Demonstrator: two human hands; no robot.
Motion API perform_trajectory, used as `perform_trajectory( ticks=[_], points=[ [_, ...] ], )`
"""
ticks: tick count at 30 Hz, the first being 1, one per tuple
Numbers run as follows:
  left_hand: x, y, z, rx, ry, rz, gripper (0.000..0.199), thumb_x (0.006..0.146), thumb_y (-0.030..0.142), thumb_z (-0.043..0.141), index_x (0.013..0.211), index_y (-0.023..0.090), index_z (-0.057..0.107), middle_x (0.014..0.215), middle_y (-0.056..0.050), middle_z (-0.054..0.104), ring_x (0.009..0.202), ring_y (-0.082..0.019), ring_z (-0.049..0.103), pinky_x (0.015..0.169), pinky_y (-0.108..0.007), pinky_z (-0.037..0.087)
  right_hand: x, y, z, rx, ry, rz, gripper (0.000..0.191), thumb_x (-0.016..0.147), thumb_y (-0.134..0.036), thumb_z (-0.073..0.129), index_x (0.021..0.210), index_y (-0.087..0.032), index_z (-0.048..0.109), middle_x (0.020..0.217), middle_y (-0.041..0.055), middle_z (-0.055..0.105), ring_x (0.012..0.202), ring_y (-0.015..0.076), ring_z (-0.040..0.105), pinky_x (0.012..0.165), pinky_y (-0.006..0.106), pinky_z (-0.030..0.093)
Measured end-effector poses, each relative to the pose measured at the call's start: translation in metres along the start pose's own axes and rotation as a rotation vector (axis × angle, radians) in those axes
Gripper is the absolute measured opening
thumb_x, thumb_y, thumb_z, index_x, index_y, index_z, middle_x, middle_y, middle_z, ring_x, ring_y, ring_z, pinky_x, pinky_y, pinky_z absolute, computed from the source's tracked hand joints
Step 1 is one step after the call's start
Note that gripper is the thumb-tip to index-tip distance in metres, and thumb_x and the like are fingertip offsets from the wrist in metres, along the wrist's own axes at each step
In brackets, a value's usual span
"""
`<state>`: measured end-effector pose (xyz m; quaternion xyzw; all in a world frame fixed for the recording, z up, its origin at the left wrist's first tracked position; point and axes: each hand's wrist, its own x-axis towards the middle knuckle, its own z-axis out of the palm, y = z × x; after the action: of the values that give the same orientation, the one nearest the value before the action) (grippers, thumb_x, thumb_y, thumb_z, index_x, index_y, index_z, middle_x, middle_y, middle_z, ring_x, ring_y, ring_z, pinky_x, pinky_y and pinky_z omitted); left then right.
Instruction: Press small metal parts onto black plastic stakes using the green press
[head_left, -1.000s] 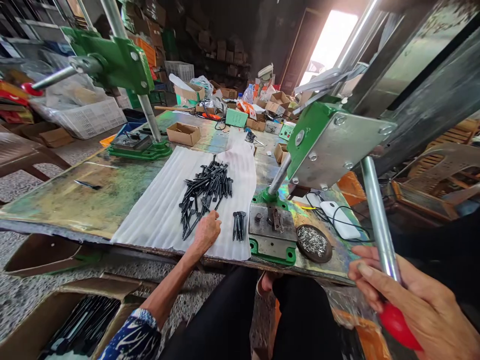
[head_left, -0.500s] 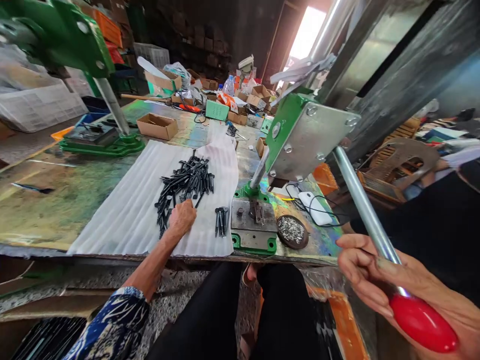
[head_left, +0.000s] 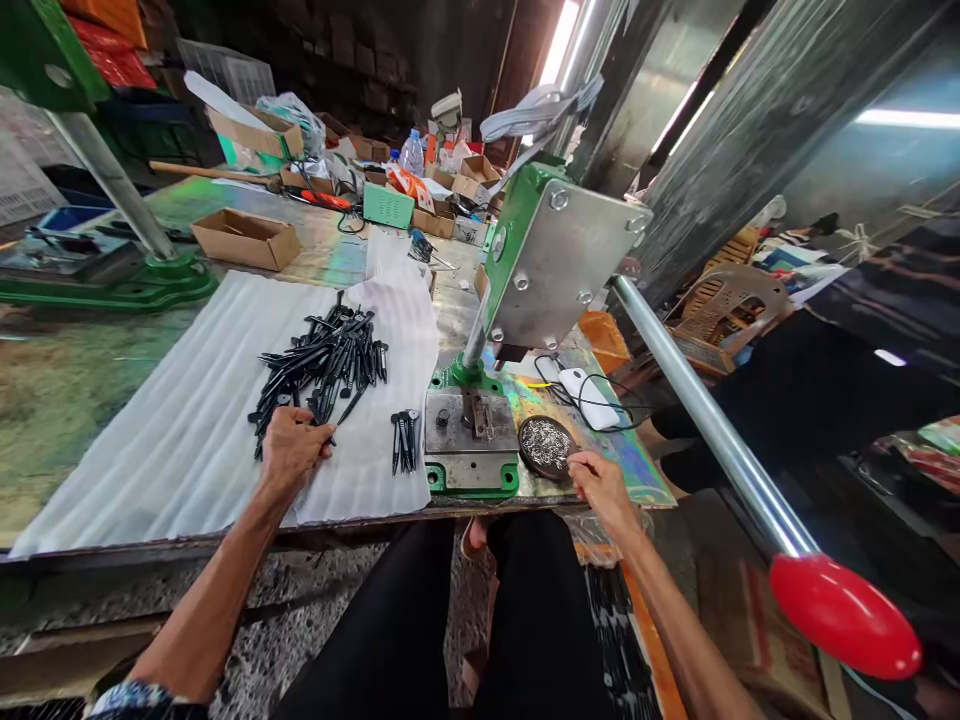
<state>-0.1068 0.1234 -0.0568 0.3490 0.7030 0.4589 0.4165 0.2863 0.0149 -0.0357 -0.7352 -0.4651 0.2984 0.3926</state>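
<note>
My left hand (head_left: 294, 447) is closed at the near edge of a pile of black spikes (head_left: 330, 355) on white foam sheet (head_left: 172, 420); a dark spike shows at its fingertips. A few more black spikes (head_left: 405, 440) lie side by side right of it. The green hand press (head_left: 525, 250) has a metal base plate (head_left: 471, 425) with a small fixture. At the right rim of a round dish of small metal pins (head_left: 546, 445), my right hand (head_left: 592, 475) has its fingers pinched together; what they hold is too small to name. The press lever's red knob (head_left: 844, 615) is free.
A second green press (head_left: 112, 280) stands at the left, near an open cardboard box (head_left: 246, 238). A white device (head_left: 591, 398) with a black cable lies behind the dish. Another person's dark clothing (head_left: 810, 390) shows at the right.
My right hand has let go of the lever's red knob and moved to the dish of pins. My left hand has turned at the pile's near edge. The camera view has shifted right.
</note>
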Motion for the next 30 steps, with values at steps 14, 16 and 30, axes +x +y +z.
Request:
perform_trajectory(
  ticks=[14, 16, 30],
  points=[
    [-0.044, -0.002, -0.010, -0.606, -0.099, -0.269, 0.013, 0.069, 0.002, 0.065, 0.079, 0.011, 0.064, 0.059, 0.001, 0.064, 0.044, -0.005, 0.052, 0.038, -0.010, 0.038, 0.022, 0.026, 0.008, -0.906, -0.057, -0.223, 0.012, 0.088, -0.012, 0.052, 0.085, -0.013, 0.063, 0.083, 0.0047, 0.061, 0.072, 0.0175, 0.055, 0.068, 0.030, 0.040],
    [-0.046, -0.002, -0.009, -0.626, -0.131, -0.262, 0.015, 0.065, 0.003, 0.067, 0.077, 0.012, 0.064, 0.061, 0.001, 0.065, 0.045, -0.005, 0.052, 0.038, -0.010, 0.038, 0.023, 0.026, 0.009, -0.961, -0.077, -0.259, 0.014, 0.088, -0.010, 0.050, 0.085, -0.012, 0.063, 0.085, 0.0066, 0.061, 0.070, 0.0172, 0.055, 0.066, 0.030, 0.038],
    [-0.066, 0.000, -0.008, -0.601, -0.223, -0.161, 0.025, 0.051, 0.015, 0.076, 0.069, 0.014, 0.058, 0.062, -0.001, 0.064, 0.049, -0.009, 0.054, 0.037, -0.014, 0.041, 0.031, 0.045, 0.001, -0.757, -0.031, -0.262, 0.015, 0.093, -0.025, 0.054, 0.082, -0.015, 0.060, 0.073, -0.0015, 0.057, 0.064, 0.0138, 0.054, 0.066, 0.030, 0.044]
  ],
)
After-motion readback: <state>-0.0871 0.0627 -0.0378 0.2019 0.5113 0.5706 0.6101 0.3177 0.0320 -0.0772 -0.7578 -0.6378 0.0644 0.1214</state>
